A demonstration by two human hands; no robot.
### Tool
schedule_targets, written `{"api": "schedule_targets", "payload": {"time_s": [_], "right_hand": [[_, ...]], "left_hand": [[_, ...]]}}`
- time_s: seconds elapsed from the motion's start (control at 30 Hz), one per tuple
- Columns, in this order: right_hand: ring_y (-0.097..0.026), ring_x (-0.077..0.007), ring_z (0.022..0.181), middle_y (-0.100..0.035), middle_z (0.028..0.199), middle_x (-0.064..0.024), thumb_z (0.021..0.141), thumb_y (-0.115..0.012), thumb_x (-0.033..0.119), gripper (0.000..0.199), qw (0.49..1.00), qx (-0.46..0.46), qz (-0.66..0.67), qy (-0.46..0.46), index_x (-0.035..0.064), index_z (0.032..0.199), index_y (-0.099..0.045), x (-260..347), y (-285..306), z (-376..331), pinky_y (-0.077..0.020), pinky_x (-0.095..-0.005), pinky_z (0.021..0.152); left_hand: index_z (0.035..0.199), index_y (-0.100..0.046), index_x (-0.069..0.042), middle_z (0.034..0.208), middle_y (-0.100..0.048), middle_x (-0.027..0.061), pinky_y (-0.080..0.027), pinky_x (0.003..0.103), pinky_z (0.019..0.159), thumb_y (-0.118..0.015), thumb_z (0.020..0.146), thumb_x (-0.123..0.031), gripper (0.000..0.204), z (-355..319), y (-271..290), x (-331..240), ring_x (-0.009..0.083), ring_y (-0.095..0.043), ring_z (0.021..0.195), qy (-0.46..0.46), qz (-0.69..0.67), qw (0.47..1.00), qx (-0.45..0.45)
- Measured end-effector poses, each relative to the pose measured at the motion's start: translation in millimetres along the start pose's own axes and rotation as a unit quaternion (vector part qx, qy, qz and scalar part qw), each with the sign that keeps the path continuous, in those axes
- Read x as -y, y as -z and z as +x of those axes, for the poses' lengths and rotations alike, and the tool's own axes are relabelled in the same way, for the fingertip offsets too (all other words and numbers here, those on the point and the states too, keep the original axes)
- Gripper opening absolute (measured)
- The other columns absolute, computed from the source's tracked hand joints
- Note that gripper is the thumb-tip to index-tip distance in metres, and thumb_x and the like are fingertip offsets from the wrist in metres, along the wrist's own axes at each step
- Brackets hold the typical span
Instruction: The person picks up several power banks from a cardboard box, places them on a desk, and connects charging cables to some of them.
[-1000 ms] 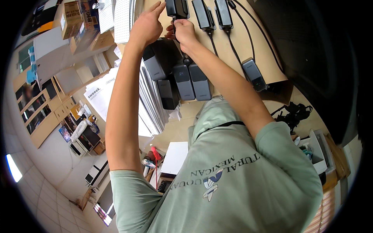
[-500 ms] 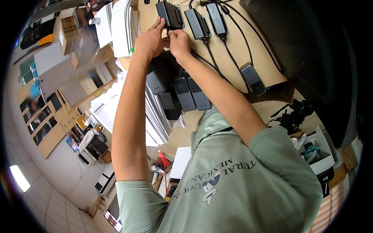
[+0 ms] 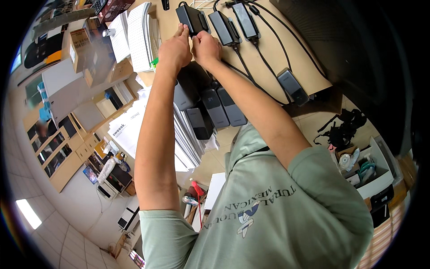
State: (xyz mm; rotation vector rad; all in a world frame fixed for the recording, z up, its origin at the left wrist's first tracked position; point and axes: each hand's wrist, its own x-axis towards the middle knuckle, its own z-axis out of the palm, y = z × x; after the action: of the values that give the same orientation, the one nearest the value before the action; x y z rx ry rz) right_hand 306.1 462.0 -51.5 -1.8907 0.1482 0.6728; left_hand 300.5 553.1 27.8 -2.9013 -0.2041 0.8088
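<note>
Three black power adapters lie in a row on the light wooden table. At the near end of the leftmost power adapter (image 3: 191, 18) are both my hands. My left hand (image 3: 175, 51) has its fingers stretched out, and their tips touch that adapter's left side; its thumb is hidden. Just right of it, my right hand (image 3: 207, 49) is closed in a pinch below the adapter's near end, hiding what it holds. A black cable (image 3: 239, 72) comes out beside my right wrist. The middle adapter (image 3: 224, 28) and the right adapter (image 3: 245, 20) have cables at their near ends.
Several grey power banks (image 3: 214, 106) stand below my forearms, beside a stack of papers (image 3: 186, 141). Another power bank (image 3: 293, 86) lies near the table's right front corner. Open notebooks (image 3: 139, 38) are at the left. A dark panel (image 3: 354, 54) rises at the right.
The whole view has shifted slightly. My right hand has turned a little and its fingers are more tightly curled; the left still touches the same adapter.
</note>
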Motion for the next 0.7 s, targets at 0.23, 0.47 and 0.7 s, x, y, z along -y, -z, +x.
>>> {"api": "schedule_targets", "payload": {"time_s": [0.23,0.47,0.7], "right_hand": [[-0.064,-0.0412,0.1,-0.069,0.1,-0.0224,0.093,-0.059,0.032,0.028,0.993,0.067,-0.079,0.064,0.0053,0.092,-0.067,6.3,18.9,-4.5,-0.0508,-0.0493,0.088],[-0.065,-0.0393,0.099,-0.069,0.099,-0.0217,0.092,-0.059,0.032,0.026,0.997,0.044,-0.054,0.014,0.0078,0.09,-0.068,4.9,7.4,0.1,-0.051,-0.0489,0.085],[-0.064,-0.0382,0.105,-0.069,0.106,-0.0183,0.091,-0.057,0.033,0.027,0.997,0.07,-0.035,-0.008,0.0101,0.104,-0.066,-3.3,11.7,-1.3,-0.0492,-0.0478,0.092]], "left_hand": [[0.15,-0.037,-0.011,0.156,-0.036,0.007,-0.05,0.042,0.099,-0.05,0.078,-0.003,0.073,6.0,2.6,3.8,0.0339,-0.057,0.122,0.009,0.012,1.0,0.017],[0.151,-0.034,-0.007,0.156,-0.036,0.0106,-0.048,0.042,0.101,-0.051,0.08,-0.006,0.073,4.0,3.9,-4.1,0.0344,-0.054,0.125,0.013,-0.013,1.0,0.024],[0.151,-0.036,-0.007,0.157,-0.034,0.0125,-0.045,0.041,0.106,-0.054,0.085,-0.016,0.069,4.7,17.0,-6.0,0.033,-0.051,0.13,-0.003,-0.017,0.999,0.037]]}}
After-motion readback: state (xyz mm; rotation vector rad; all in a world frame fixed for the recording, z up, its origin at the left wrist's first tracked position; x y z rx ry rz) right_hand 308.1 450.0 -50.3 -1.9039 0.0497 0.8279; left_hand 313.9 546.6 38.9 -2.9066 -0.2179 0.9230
